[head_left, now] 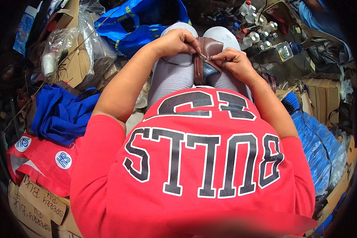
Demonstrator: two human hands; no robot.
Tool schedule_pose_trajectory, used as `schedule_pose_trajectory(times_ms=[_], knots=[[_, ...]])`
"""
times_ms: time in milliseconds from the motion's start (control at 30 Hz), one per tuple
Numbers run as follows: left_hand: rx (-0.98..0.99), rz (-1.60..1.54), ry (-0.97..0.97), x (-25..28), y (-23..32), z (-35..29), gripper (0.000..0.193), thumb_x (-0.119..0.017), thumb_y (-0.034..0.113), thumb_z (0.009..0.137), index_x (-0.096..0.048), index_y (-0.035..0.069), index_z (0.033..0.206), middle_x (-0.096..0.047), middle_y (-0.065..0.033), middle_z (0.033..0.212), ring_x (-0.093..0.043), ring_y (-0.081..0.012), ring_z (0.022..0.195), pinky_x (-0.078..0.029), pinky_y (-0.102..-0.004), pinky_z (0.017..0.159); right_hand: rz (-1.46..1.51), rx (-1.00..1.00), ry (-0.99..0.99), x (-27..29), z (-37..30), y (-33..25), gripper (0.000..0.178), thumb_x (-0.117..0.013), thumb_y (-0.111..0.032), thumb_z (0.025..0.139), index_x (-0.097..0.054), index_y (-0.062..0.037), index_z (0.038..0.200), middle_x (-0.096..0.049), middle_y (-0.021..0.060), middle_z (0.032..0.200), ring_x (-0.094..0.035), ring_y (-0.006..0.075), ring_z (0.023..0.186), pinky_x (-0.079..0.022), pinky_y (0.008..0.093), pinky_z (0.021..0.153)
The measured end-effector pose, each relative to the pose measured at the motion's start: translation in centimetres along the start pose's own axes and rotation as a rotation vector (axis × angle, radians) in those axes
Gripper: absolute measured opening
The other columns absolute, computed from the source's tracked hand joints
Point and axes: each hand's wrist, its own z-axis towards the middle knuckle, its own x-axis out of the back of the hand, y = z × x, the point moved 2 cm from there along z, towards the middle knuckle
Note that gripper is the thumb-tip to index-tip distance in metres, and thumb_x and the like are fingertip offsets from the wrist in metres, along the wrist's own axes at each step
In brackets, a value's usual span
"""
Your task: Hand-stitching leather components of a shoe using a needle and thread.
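Observation:
A brown leather shoe (207,59) rests upright between my knees, its dark inside facing me. My left hand (178,41) pinches a thin metal needle or tool at the shoe's top edge. My right hand (236,61) grips the shoe's right edge, fingertips meeting the left hand's at the needle. A dark thread loops down over my grey trouser leg (168,75) below the left hand. My red shirt fills the lower part of the view.
Blue bags (142,23) lie ahead left, with blue cloth (63,115) and red bags (47,158) at my left. Small bottles (258,27) stand ahead right. Cardboard boxes (323,95) and blue plastic sheeting (317,142) crowd the right side.

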Motion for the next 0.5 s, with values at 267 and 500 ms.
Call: schedule_pose_trajectory(times_ms=[267, 500], knots=[[-0.047, 0.2, 0.325, -1.9, 1.1, -3.8, 0.013, -0.071, 0.001, 0.07, -0.072, 0.007, 0.081, -0.064, -0.0033, 0.076, -0.057, -0.0163, 0.077, -0.044, -0.029, 0.072, -0.007, -0.013, 0.024, 0.0, -1.8, -1.4, 0.026, -0.065, -0.002, 0.077, -0.072, -0.0124, 0.101, -0.063, 0.0056, 0.082, -0.059, 0.0159, 0.078, -0.047, 0.0263, 0.072], [0.014, 0.18, 0.301, -0.5, 2.8, -4.1, 0.017, -0.068, 0.001, 0.074, -0.073, 0.011, 0.087, -0.053, -0.0001, 0.072, -0.048, -0.0148, 0.077, -0.04, -0.027, 0.072, -0.127, 0.065, 0.021, 0.0, -1.2, -3.1, 0.032, -0.058, 0.003, 0.077, -0.07, -0.0132, 0.101, -0.059, 0.0056, 0.081, -0.058, 0.0171, 0.078, -0.047, 0.0282, 0.073]])
